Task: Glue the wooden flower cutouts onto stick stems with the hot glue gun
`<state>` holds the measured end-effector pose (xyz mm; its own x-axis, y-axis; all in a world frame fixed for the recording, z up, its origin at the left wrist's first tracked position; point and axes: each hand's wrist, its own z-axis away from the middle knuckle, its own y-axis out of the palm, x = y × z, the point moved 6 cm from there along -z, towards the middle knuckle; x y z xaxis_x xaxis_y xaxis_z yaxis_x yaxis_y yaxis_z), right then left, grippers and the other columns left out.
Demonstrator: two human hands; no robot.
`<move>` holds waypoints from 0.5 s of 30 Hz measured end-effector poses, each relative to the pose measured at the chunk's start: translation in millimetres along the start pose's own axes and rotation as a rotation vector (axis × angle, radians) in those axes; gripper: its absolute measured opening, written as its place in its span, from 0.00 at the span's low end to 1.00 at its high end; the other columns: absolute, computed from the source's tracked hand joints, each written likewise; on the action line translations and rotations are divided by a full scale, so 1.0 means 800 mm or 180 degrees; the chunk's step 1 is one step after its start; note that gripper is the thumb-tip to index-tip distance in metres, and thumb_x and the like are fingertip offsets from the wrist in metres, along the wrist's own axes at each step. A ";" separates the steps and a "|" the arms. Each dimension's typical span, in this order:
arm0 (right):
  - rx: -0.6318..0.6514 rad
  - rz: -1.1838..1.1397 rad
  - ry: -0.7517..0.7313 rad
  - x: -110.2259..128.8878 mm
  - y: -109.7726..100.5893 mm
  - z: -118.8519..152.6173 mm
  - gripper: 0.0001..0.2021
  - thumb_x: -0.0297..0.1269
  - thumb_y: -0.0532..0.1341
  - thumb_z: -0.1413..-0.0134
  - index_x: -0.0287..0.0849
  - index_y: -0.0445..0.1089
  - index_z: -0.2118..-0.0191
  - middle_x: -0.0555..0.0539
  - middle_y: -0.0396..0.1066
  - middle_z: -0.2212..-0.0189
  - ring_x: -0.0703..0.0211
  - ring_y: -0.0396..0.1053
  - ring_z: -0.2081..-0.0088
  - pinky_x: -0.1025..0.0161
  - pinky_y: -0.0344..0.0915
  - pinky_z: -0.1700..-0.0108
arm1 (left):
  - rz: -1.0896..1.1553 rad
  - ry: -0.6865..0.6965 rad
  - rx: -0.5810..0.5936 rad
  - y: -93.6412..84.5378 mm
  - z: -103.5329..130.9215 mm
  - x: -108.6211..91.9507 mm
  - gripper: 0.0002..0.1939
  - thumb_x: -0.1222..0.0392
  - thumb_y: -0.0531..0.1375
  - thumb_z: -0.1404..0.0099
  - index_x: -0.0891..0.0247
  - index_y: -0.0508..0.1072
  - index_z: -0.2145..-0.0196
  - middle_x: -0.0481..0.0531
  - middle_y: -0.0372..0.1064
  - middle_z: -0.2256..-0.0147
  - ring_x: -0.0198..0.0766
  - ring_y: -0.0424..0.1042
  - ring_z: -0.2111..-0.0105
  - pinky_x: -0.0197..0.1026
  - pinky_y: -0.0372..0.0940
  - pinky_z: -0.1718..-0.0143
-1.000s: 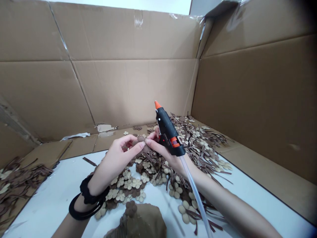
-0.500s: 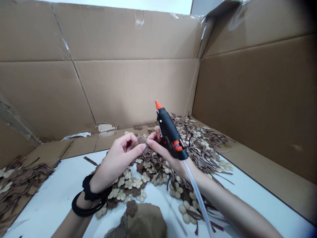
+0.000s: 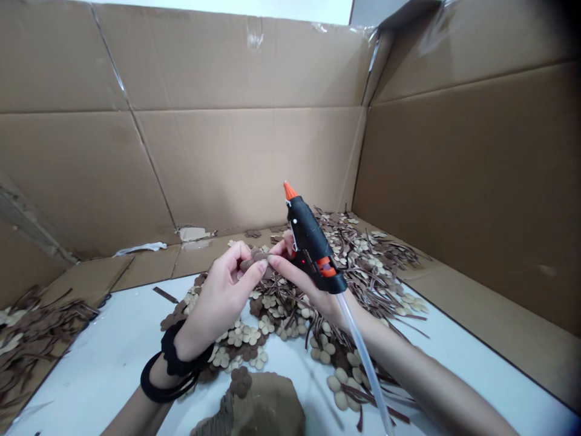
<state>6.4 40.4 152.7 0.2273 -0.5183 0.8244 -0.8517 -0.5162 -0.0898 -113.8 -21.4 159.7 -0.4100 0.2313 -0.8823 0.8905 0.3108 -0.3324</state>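
Between the fingertips of both hands is a brown flower cutout (image 3: pixel 259 257), pinched from either side and raised above the pile. My left hand (image 3: pixel 231 278), with dark bands at its wrist, closes thumb and fingers on the left edge of the flower. Thumb and fingertips of my right hand (image 3: pixel 295 269) hold the flower's right edge. A black glue gun (image 3: pixel 313 242) with an orange nozzle rests on the right hand, tip pointing up and away; its handle is mostly hidden, and a clear glue stick (image 3: pixel 363 357) trails from its back.
Beige and brown flower cutouts (image 3: pixel 242 336) and thin brown strips (image 3: pixel 372 278) heap on the white board (image 3: pixel 113 339). A torn cardboard piece (image 3: pixel 272 406) with one brown flower lies in front. More scraps (image 3: pixel 36 339) lie at left. Tall cardboard walls (image 3: pixel 218 151) stand behind and at right.
My left wrist and forearm have shifted slightly right, uncovering some flowers beside the wrist. Both hands keep their pinch on the flower, and the glue gun is almost unmoved.
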 end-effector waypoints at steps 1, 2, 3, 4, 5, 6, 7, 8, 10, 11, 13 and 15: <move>-0.0020 0.0012 -0.0006 0.000 0.000 0.000 0.11 0.45 0.63 0.48 0.44 0.64 0.69 0.50 0.66 0.72 0.61 0.65 0.69 0.61 0.66 0.63 | 0.0008 0.0005 0.0004 0.001 0.000 0.001 0.17 0.49 0.57 0.40 0.60 0.53 0.76 0.42 0.47 0.78 0.31 0.50 0.77 0.33 0.50 0.76; -0.0031 0.0020 -0.0012 0.000 -0.001 -0.001 0.11 0.45 0.63 0.48 0.44 0.64 0.69 0.50 0.66 0.72 0.61 0.65 0.69 0.61 0.66 0.63 | 0.0025 0.0006 -0.0010 0.001 -0.001 0.002 0.17 0.49 0.57 0.40 0.60 0.54 0.76 0.42 0.48 0.78 0.30 0.50 0.77 0.33 0.50 0.76; -0.0041 0.0026 -0.0013 0.001 -0.001 -0.001 0.12 0.45 0.63 0.48 0.44 0.64 0.69 0.51 0.66 0.72 0.61 0.65 0.69 0.61 0.65 0.63 | 0.0034 -0.0007 -0.0025 0.001 -0.001 0.005 0.17 0.49 0.57 0.39 0.60 0.54 0.75 0.42 0.49 0.78 0.31 0.51 0.77 0.33 0.50 0.76; -0.0058 0.0034 -0.0011 0.001 -0.001 -0.001 0.12 0.45 0.63 0.49 0.44 0.64 0.69 0.51 0.65 0.73 0.61 0.64 0.69 0.61 0.65 0.64 | 0.0017 -0.0025 -0.0042 0.000 -0.002 0.008 0.16 0.50 0.56 0.39 0.60 0.55 0.75 0.42 0.50 0.78 0.31 0.52 0.77 0.33 0.51 0.76; -0.0080 0.0047 -0.0010 0.002 -0.002 -0.001 0.12 0.45 0.63 0.49 0.44 0.64 0.70 0.51 0.65 0.73 0.61 0.64 0.70 0.61 0.65 0.64 | -0.0030 -0.0032 -0.0055 0.000 -0.003 0.011 0.15 0.50 0.56 0.38 0.61 0.56 0.74 0.42 0.52 0.77 0.31 0.54 0.77 0.33 0.52 0.75; -0.0110 0.0065 -0.0009 0.004 -0.003 -0.001 0.11 0.45 0.63 0.48 0.44 0.64 0.70 0.51 0.65 0.73 0.61 0.64 0.70 0.61 0.64 0.65 | -0.0110 -0.0015 -0.0054 -0.001 -0.005 0.012 0.14 0.50 0.56 0.38 0.61 0.59 0.73 0.43 0.55 0.76 0.31 0.56 0.76 0.34 0.54 0.74; -0.0150 0.0083 -0.0007 0.005 -0.004 -0.001 0.11 0.45 0.63 0.48 0.44 0.64 0.69 0.51 0.65 0.74 0.61 0.64 0.70 0.61 0.64 0.65 | -0.0216 0.0023 -0.0039 -0.002 -0.006 0.013 0.13 0.50 0.56 0.38 0.61 0.61 0.72 0.44 0.59 0.75 0.32 0.59 0.74 0.34 0.56 0.72; -0.0190 0.0097 -0.0005 0.007 -0.005 0.000 0.11 0.44 0.63 0.48 0.44 0.64 0.69 0.51 0.65 0.73 0.61 0.64 0.70 0.61 0.64 0.65 | -0.0333 0.0075 -0.0014 -0.003 -0.007 0.013 0.11 0.51 0.57 0.38 0.62 0.64 0.69 0.46 0.62 0.72 0.34 0.62 0.71 0.35 0.58 0.69; -0.0252 0.0112 -0.0008 0.010 -0.006 0.001 0.10 0.44 0.63 0.48 0.44 0.64 0.69 0.51 0.66 0.72 0.61 0.64 0.70 0.60 0.64 0.64 | -0.0526 0.0171 0.0017 -0.006 -0.008 0.011 0.11 0.52 0.58 0.39 0.61 0.68 0.64 0.49 0.67 0.66 0.37 0.66 0.65 0.37 0.60 0.63; -0.0275 0.0112 -0.0015 0.010 -0.006 0.001 0.11 0.44 0.63 0.48 0.44 0.64 0.69 0.50 0.66 0.72 0.61 0.64 0.69 0.60 0.65 0.63 | -0.0580 0.0198 0.0019 -0.007 -0.008 0.010 0.11 0.52 0.59 0.39 0.61 0.69 0.62 0.50 0.69 0.64 0.38 0.67 0.63 0.38 0.61 0.61; -0.0317 0.0109 -0.0030 0.008 -0.005 0.002 0.11 0.44 0.64 0.49 0.44 0.64 0.69 0.50 0.67 0.71 0.61 0.65 0.69 0.60 0.65 0.63 | -0.0592 0.0205 0.0019 -0.007 -0.007 0.008 0.12 0.53 0.59 0.40 0.61 0.70 0.61 0.51 0.70 0.63 0.38 0.67 0.63 0.38 0.61 0.61; -0.0346 0.0113 -0.0050 0.005 -0.004 0.002 0.11 0.44 0.64 0.49 0.45 0.63 0.68 0.50 0.67 0.71 0.60 0.66 0.69 0.60 0.66 0.63 | -0.0539 0.0185 0.0017 -0.006 -0.005 0.004 0.10 0.53 0.59 0.39 0.61 0.71 0.63 0.50 0.70 0.65 0.37 0.67 0.66 0.37 0.62 0.64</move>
<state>11.0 38.8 155.1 0.2026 -0.5462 0.8128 -0.9054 -0.4207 -0.0570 -120.4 -18.7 159.4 -0.5647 0.2289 -0.7929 0.8087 0.3449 -0.4764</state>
